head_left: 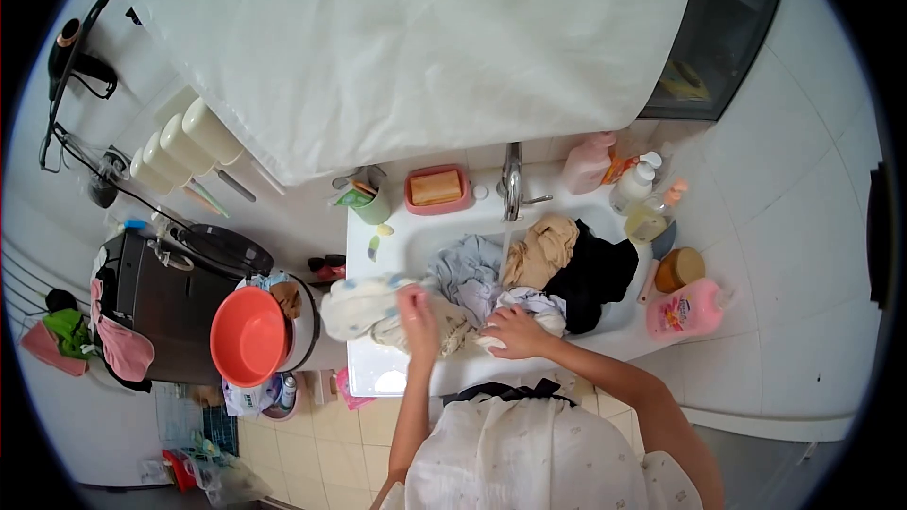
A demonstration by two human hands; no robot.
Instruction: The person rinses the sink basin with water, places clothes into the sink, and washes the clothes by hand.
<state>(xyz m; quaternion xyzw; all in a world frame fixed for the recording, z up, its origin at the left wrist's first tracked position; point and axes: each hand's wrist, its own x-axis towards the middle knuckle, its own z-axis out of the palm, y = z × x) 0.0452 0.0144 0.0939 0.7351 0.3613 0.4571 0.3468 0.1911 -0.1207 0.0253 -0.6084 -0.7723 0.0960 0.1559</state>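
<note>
While the head view serves alone, we take the faucet (pixel 512 184) as reference. On its near side, in the sink (pixel 619 317), we record a light-blue cloth (pixel 465 263), a tan cloth (pixel 540 253) and, farther right, a black cloth (pixel 597 274). Near and left of the faucet, the left hand (pixel 417 319) is at a spotted cloth (pixel 362 307); owing to blur, we cannot tell whether its fingers grip. Nearer the faucet's line, the right hand (pixel 517 333) lies on a pale cloth (pixel 548 310), fingers moderately spread, hold unconfirmed. We judge the step to be hand-washing; the next move calls for firm, two-handed gathering.
</note>
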